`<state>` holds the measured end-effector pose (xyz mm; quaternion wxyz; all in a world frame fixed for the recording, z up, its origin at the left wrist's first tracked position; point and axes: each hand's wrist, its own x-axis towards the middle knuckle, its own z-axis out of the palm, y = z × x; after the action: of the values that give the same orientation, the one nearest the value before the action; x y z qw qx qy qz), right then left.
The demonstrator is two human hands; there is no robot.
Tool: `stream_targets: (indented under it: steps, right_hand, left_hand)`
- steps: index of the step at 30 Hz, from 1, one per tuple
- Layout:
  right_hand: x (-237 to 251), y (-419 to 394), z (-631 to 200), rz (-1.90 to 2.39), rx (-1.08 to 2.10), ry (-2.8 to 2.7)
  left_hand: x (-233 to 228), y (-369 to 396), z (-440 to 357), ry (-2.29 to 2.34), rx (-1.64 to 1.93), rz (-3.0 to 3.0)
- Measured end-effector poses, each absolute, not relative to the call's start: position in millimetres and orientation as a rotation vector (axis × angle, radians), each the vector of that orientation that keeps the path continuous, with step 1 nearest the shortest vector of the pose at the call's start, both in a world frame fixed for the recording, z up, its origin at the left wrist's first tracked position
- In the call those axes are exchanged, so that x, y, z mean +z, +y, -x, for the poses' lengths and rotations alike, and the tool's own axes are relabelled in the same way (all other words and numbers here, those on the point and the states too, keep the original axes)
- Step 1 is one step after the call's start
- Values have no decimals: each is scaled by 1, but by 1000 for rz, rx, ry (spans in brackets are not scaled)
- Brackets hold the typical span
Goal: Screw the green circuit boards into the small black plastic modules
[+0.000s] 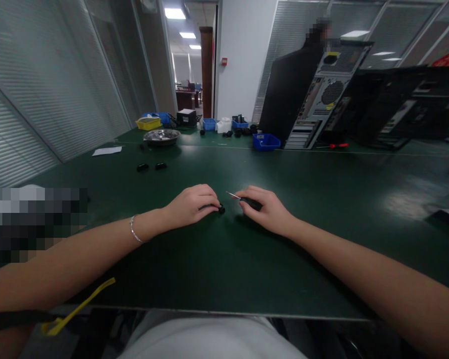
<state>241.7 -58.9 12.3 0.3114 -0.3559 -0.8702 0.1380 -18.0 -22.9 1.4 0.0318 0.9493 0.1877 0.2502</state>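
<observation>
My left hand rests near the middle of the dark green table, its fingers closed around a small black part. Most of that part is hidden under the fingers, so its kind does not show. To its right, my right hand grips a screwdriver by its black handle. The thin metal shaft points up and left toward my left hand, with a short gap between its tip and the black part. Farther off to the left lie two small black pieces, one beside the other.
A round metal bowl, a yellow tray and a white paper sit at the back left. Blue bins, one here, line the back. A computer tower stands at the right; a red-handled tool lies beside it.
</observation>
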Motion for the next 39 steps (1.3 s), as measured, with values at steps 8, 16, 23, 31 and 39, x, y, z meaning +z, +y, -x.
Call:
stream_targets:
  steps: [8, 16, 23, 31, 39]
  right_hand:
    - [11, -59, -241, 926, 359, -2295]
    - [7, -56, -241, 901, 345, -2305]
    - [10, -57, -242, 917, 324, -2349]
    - [1, -54, -244, 1106, 163, -2407]
    - [12, -56, -233, 1007, 73, -2472]
  left_hand:
    - [5, -25, 13, 569, 733, -3025]
    - [6, -32, 10, 623, 661, -3074]
    - [8, -35, 11, 697, 708, -2902]
    - [9, -34, 12, 701, 741, -2680]
    - [2, -29, 10, 868, 777, -2496]
